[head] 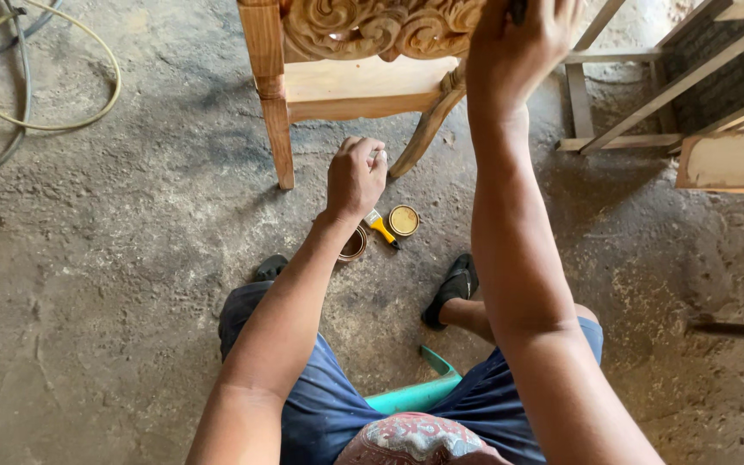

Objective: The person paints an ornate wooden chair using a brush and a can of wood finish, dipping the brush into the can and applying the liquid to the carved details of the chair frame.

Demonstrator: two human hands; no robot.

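A carved, unfinished wooden chair [350, 82] stands on the concrete floor in front of me. My right hand [518, 43] is raised against its ornate carved rail [381, 30], closed on a small dark tool that is mostly hidden. My left hand [356, 176] hovers lower, its fingers pinched on a small pale object near the chair's curved leg [424, 129]. Beneath that hand sit an open round tin [353, 245], its lid [404, 220] and a yellow-handled brush [381, 228]. I sit on a green stool [419, 392].
A coiled hose [40, 77] lies on the floor at the upper left. More bare wooden frames and panels [691, 95] stand at the upper right. My sandalled feet [454, 288] rest beside the tin. Sawdust covers the floor at the right.
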